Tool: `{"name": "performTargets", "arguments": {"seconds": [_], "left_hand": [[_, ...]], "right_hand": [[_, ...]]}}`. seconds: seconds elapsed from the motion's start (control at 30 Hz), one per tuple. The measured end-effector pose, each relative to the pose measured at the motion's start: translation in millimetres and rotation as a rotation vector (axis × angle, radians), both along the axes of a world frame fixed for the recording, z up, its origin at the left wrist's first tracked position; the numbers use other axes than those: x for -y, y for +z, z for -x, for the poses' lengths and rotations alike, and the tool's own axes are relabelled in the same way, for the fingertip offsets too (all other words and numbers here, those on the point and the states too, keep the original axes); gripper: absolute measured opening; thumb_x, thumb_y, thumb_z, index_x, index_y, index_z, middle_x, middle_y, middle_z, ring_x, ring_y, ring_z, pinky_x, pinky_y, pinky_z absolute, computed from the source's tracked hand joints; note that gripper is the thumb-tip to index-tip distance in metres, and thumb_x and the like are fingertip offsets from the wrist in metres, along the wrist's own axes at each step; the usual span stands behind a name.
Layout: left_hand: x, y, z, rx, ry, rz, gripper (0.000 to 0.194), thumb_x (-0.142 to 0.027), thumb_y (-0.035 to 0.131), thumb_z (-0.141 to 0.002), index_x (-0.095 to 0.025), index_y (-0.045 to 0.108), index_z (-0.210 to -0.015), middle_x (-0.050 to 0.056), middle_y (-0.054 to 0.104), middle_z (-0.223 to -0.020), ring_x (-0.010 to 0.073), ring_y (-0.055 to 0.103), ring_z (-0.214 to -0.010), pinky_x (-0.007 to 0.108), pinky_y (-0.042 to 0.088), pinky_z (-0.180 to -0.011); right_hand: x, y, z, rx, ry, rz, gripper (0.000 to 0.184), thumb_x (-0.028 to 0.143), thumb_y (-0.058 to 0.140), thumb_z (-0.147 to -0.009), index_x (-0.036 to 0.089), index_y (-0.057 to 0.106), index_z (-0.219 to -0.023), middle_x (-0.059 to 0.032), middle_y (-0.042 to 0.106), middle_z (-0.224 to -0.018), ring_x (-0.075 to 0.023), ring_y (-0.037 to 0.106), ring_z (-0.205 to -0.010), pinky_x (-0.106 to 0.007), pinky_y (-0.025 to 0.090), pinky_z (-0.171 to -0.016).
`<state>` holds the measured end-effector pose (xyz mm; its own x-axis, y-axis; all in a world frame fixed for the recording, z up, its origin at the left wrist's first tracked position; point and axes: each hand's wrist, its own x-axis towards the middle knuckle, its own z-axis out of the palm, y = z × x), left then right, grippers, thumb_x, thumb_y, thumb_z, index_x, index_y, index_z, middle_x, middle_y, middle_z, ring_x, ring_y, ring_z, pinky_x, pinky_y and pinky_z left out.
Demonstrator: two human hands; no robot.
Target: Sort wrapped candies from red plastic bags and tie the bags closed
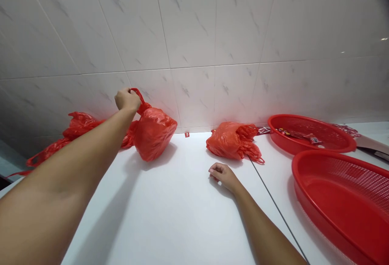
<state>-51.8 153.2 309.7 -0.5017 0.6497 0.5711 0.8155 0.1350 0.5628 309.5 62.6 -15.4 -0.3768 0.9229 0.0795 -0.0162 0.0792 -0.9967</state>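
Note:
My left hand [127,99] is closed around the handle of a full red plastic bag [154,132], which hangs just above the white table at the back left. The bag is rounded and bulging, and its contents cannot be made out. My right hand [223,175] is over the white table, right of the middle, with its fingers curled in and no object visible in them. Just beyond it lies another filled red plastic bag [226,141], its loose handles spread to the right.
More red plastic bags [80,125] lie at the back left, partly behind my left arm. On the right are a round red basket [282,145] with small packets inside and an oval red basket [306,188]. A small red packet [187,134] lies by the tiled wall [194,95].

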Motion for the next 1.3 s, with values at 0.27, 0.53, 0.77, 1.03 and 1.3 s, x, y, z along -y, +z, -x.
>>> {"name": "performTargets", "arguments": {"seconds": [0.27,0.53,0.77,1.03,1.3], "left_hand": [[6.8,12.5,-14.4,-0.086,0.034,-0.278,0.037,-0.035,0.038,-0.113,-0.008,0.064,-0.115,0.009,0.073,-0.113,0.0142,0.057,-0.09,0.028,0.042,-0.083],[39.1,-35.3,-64.4,-0.26,-0.288,-0.236,0.026,-0.021,0.051,-0.101,-0.014,0.074,-0.111,0.008,0.078,-0.111,0.019,0.068,-0.1,0.032,0.053,-0.096],[151.6,-141.5,-121.2,-0.526,-0.701,0.133,0.059,-0.027,0.063,-0.087,-0.039,0.062,-0.145,0.005,0.049,-0.165,0.0284,0.076,-0.107,0.04,0.065,-0.076],[109.8,-119.6,-87.0,-0.457,-0.506,0.155,0.035,-0.029,0.052,-0.097,-0.028,0.072,-0.125,0.007,0.073,-0.134,0.0305,0.063,-0.132,0.045,0.047,-0.119],[24.7,-108.8,-70.4,-0.433,-0.488,0.339,0.035,-0.036,0.049,-0.102,-0.024,0.077,-0.12,0.009,0.077,-0.13,0.0299,0.068,-0.124,0.04,0.048,-0.111]], "right_hand": [[0.3,-0.2,-0.7,0.016,-0.003,-0.005,0.028,0.046,0.073,-0.085,0.018,0.067,-0.086,-0.0037,0.072,-0.079,-0.0144,0.058,-0.062,-0.028,0.044,-0.061],[1.8,2.7,0.3,0.026,-0.01,-0.003,0.027,0.045,0.072,-0.085,0.018,0.067,-0.085,-0.0036,0.072,-0.078,-0.0139,0.057,-0.061,-0.027,0.043,-0.058],[0.5,-0.6,1.3,0.011,-0.007,-0.017,0.032,0.049,0.076,-0.083,0.018,0.068,-0.084,-0.0035,0.071,-0.076,-0.0139,0.057,-0.061,-0.028,0.045,-0.061],[2.7,-2.8,2.4,0.016,-0.004,-0.031,0.033,0.05,0.077,-0.083,0.018,0.069,-0.084,-0.003,0.07,-0.074,-0.0145,0.057,-0.062,-0.027,0.043,-0.059],[2.2,-2.7,1.9,0.026,-0.001,-0.036,0.029,0.046,0.075,-0.085,0.018,0.068,-0.085,-0.0029,0.07,-0.076,-0.0139,0.058,-0.062,-0.027,0.045,-0.061]]}}
